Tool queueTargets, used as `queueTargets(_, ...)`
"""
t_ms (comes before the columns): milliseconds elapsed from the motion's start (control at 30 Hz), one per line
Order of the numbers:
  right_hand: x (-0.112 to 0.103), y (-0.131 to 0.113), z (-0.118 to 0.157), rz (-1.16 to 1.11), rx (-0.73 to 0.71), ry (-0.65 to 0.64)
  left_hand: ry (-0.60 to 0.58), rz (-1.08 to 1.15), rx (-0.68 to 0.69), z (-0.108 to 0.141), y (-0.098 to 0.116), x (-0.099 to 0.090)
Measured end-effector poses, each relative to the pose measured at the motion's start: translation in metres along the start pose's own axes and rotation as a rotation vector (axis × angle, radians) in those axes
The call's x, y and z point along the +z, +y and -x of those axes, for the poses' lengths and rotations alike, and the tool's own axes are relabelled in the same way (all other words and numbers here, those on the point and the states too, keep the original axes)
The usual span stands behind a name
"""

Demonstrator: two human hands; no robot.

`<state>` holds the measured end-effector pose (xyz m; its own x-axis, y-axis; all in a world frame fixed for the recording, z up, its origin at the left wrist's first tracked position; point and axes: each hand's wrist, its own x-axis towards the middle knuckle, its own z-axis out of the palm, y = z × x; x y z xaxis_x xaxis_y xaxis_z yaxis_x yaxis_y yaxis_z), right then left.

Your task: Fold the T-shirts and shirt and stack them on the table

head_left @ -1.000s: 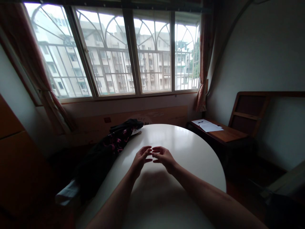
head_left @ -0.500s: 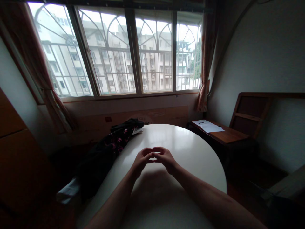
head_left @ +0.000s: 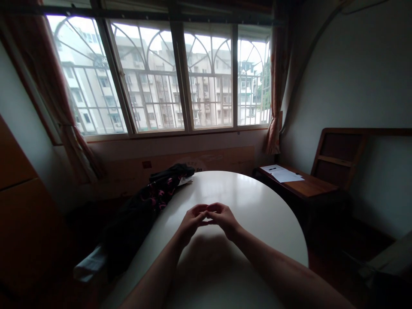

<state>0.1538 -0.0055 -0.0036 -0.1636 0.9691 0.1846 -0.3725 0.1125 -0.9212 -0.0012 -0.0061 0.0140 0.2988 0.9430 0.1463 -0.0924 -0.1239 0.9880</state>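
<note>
My left hand (head_left: pixel 192 221) and my right hand (head_left: pixel 224 218) meet at their fingertips in the middle of the view. Both have curved fingers, with a small gap between the palms and nothing visible held. Beneath them is the glossy white table (head_left: pixel 257 223), its rounded end pointing toward the window. The hands cast a dark shadow on its top; whether they rest on it or hover over it I cannot tell. A dark garment with pink marks (head_left: pixel 162 189) hangs over the table's left edge.
A low wooden bench (head_left: pixel 317 185) at the right bears white papers (head_left: pixel 286 175) and a small dark object. Beyond the table stand a cardboard panel (head_left: pixel 222 159) and a barred window (head_left: pixel 209 86) between tied curtains (head_left: pixel 275 107). An orange-brown cabinet (head_left: pixel 22 214) is at the left.
The whole scene sits slightly lower in the view, as the camera has tilted up a little. My hands keep their fingertips together, with the gap between them a bit narrower.
</note>
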Motion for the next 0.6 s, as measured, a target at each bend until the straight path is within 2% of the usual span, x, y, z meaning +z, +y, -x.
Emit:
queueTargets(233,-0.0030,-0.0003,-0.0021,0.062,-0.013,0.065,0.122,-0.086,-0.004,0.0010,0.0035,-0.0027)
queueTargets(333,-0.0027,0.0002,-0.0015,0.044,-0.005,0.055,0.115,-0.072,0.005,0.0023,0.0055,-0.0008)
queueTargets(467,-0.0007,0.0023,-0.0012,0.031,0.014,-0.061,0.060,-0.050,0.007,0.0039,0.0074,0.0020)
queueTargets(600,-0.0006,0.0032,-0.0024,0.029,0.009,-0.010,0.118,-0.065,0.036,0.0023,0.0057,-0.0013)
